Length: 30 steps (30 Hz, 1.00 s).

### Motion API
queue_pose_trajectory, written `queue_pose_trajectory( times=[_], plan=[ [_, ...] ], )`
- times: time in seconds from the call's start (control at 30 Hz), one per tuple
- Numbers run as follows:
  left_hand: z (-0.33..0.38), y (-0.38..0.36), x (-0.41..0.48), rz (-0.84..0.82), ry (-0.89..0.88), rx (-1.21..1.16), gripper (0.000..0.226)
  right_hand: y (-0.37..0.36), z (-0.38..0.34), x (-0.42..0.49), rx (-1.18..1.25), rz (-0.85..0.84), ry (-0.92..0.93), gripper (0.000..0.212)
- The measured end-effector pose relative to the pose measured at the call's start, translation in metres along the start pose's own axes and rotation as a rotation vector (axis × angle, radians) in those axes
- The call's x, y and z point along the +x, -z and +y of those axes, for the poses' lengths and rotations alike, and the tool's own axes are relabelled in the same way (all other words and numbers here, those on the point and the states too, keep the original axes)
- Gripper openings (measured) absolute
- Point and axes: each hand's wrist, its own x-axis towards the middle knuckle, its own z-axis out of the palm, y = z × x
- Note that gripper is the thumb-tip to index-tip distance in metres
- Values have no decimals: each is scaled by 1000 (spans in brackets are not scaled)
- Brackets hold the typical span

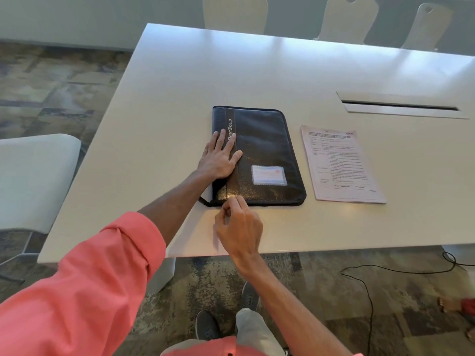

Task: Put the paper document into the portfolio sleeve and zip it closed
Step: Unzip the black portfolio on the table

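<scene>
A black leather portfolio sleeve (pixel 264 150) lies flat and closed on the white table (pixel 180 86), with "PORTFOLIO" printed along its left strip and a card window near its front right corner. My left hand (pixel 219 156) rests palm down on that strip, fingers spread. My right hand (pixel 237 226) is at the sleeve's near edge, thumb and forefinger pinched together on the zip line; the fingertips cover the pull. A short black strap (pixel 204 200) sticks out at the near left corner. The paper document (pixel 339 164), a printed form, lies on the table to the right of the sleeve, untouched.
A cable slot (pixel 401 105) is cut into the table behind the document. White chairs stand along the far side (pixel 235 14) and at my left (pixel 33 176). A black cable (pixel 370 291) trails over the carpet under the table's near edge, close to my feet.
</scene>
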Motion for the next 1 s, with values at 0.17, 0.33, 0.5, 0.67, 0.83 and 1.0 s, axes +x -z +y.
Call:
queue_pose_trajectory(
  times=[0.17,0.33,0.5,0.67,0.83,1.0],
  plan=[
    [-45,17,-8,-119,-229,50,81,-3,8,-4,-40,19,-1,10],
    [-66,7,-19,10,-324,119,71,-5,3,-3,-11,16,18,11],
    [-67,3,-18,36,-322,108,71,-5,-6,-4,41,4,14,14],
    [-61,8,-20,-9,-302,80,72,0,-6,-5,92,-10,-3,14],
    [-49,-2,-56,272,-131,-343,55,15,19,9,48,-90,102,27],
    [-45,-39,-138,645,-105,-204,16,31,30,51,154,99,35,42]
  ],
)
